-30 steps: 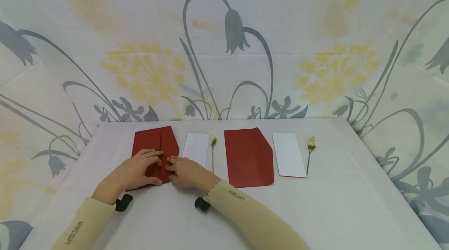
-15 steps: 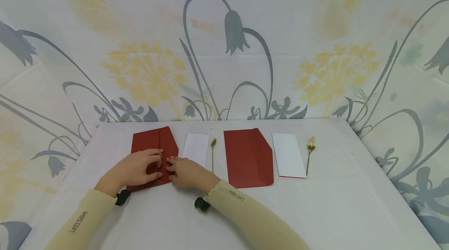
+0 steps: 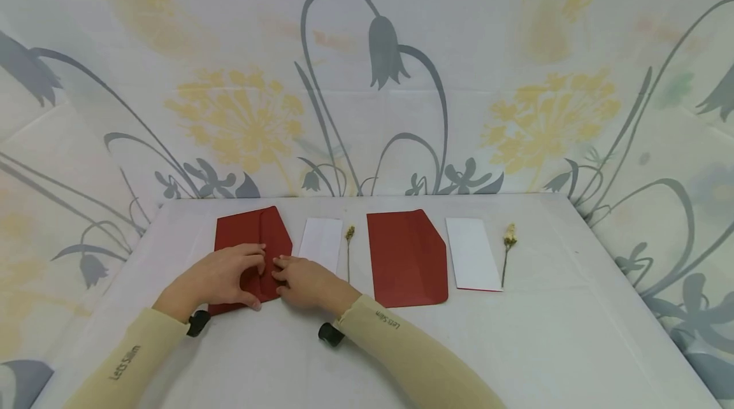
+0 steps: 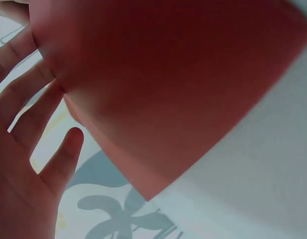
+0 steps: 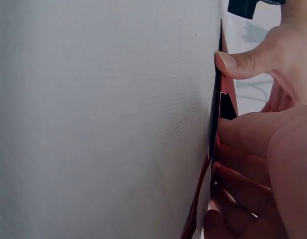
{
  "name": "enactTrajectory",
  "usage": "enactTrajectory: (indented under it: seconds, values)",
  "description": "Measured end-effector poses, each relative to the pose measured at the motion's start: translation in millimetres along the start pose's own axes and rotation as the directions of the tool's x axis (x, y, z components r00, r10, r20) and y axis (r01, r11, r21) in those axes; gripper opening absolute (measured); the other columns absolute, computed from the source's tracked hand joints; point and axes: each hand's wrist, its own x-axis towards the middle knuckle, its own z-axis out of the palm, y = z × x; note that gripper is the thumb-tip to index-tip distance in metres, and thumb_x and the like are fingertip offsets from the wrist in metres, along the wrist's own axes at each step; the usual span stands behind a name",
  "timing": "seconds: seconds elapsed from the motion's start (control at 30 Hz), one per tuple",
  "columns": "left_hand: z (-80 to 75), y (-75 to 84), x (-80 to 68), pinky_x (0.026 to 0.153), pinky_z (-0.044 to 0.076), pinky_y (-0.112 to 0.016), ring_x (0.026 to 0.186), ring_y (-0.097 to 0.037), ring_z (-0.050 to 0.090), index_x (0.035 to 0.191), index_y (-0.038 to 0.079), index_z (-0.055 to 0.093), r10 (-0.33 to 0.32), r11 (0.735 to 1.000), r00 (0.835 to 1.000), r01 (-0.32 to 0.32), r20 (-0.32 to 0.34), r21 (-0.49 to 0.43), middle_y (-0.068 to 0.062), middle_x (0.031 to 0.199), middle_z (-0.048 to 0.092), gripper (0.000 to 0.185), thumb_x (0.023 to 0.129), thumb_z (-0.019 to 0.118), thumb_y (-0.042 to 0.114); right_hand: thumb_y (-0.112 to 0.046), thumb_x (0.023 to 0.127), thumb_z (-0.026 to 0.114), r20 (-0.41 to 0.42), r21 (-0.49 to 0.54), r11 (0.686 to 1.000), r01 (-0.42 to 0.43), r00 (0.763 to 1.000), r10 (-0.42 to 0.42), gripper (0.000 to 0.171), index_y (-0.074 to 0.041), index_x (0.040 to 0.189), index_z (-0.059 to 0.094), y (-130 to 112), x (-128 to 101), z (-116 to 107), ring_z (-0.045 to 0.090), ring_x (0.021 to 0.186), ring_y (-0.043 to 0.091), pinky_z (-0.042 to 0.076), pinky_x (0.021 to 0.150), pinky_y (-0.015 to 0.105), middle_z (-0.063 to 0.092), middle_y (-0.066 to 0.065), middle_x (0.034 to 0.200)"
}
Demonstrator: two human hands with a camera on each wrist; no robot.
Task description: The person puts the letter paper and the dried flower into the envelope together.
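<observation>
Since half a second ago, the thumb of our left hand (image 3: 220, 276) has slid down toward the near edge of the red paper envelope (image 3: 237, 229), while our right hand (image 3: 306, 283) has stayed in place. Our left hand is half spread, fingers bent onto the smooth, matte paper, thumb well apart from them. Our right hand faces it, holding nothing, fingertips resting on the tapered flap (image 3: 275, 234). The envelope lies slightly askew beneath and beyond our left hand. Just beyond our right hand we see a white rectangular card (image 3: 321, 240), then a dried flower (image 3: 349, 234) with a wiry stem. Farther right of that hand come a second red envelope (image 3: 398, 256), a red-edged white card (image 3: 471, 253) and a paler, fuller dried bloom (image 3: 509, 237). Beyond everything stands smooth fabric (image 3: 367, 135) printed with grey bellflowers.
</observation>
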Motion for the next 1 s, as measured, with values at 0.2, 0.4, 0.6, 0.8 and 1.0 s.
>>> enactTrajectory:
  seconds: [0.2, 0.4, 0.6, 0.8, 1.0]
  values:
    - [2.7, 1.3, 0.1, 0.091, 0.054, -0.044, 0.130, -0.031, 0.050, 0.093, 0.024, 0.062, -0.014, 1.000, 1.000, 0.014, -0.006, -0.025, -0.010, 0.138, 0.056, 0.051, 0.063, 0.090, 0.054, -0.025, 0.101, 0.058, -0.082, 0.025, 1.000, 0.008, 0.997, -0.006, 0.039, -0.013, 0.138, 0.060, 1.9, -2.5, -2.7, 0.044, 0.137, 0.012, 0.035, 0.109, 0.023, 0.049, 0.000, 0.148]
    - [4.7, 2.7, 0.0, 0.092, 0.054, -0.045, 0.130, -0.032, 0.050, 0.095, 0.024, 0.064, -0.028, 0.999, 1.000, 0.028, -0.009, -0.028, -0.011, 0.141, 0.054, 0.051, 0.063, 0.090, 0.054, -0.018, 0.099, 0.062, -0.216, 0.300, 0.954, 0.003, 0.974, 0.065, 0.037, -0.013, 0.135, 0.063, 15.6, -10.1, -10.2, 0.065, 0.094, 0.006, 0.045, 0.071, 0.015, 0.057, -0.004, 0.141]
    - [6.2, 4.0, -1.6, 0.090, 0.055, -0.045, 0.130, -0.034, 0.049, 0.097, 0.023, 0.065, -0.029, 0.999, 0.999, 0.029, -0.018, -0.032, -0.013, 0.142, 0.053, 0.051, 0.064, 0.090, 0.052, -0.013, 0.096, 0.063, -0.308, 0.505, 0.863, -0.025, 0.929, 0.207, 0.032, -0.014, 0.128, 0.069, 36.4, -21.6, -13.2, 0.067, 0.092, 0.009, 0.048, 0.067, 0.018, 0.069, -0.001, 0.123]
    - [6.3, 2.7, -2.9, 0.091, 0.054, -0.043, 0.132, -0.032, 0.048, 0.097, 0.023, 0.064, -0.039, 0.999, 0.999, 0.038, -0.010, -0.029, -0.011, 0.144, 0.052, 0.051, 0.064, 0.091, 0.052, -0.009, 0.094, 0.064, -0.365, 0.605, 0.793, -0.069, 0.861, 0.353, 0.026, -0.007, 0.120, 0.072, 50.6, -33.3, -16.6, 0.071, 0.095, 0.018, 0.054, 0.068, 0.022, 0.073, 0.006, 0.110]
    - [4.8, 2.0, -4.3, 0.092, 0.054, -0.043, 0.133, -0.032, 0.047, 0.099, 0.022, 0.064, -0.038, 0.998, 0.999, 0.038, -0.006, -0.040, -0.010, 0.144, 0.051, 0.052, 0.065, 0.090, 0.053, -0.005, 0.091, 0.065, -0.415, 0.643, 0.756, -0.120, 0.776, 0.476, 0.024, -0.006, 0.112, 0.075, 63.6, -42.1, -17.2, 0.069, 0.090, 0.018, 0.055, 0.067, 0.024, 0.074, 0.006, 0.106]
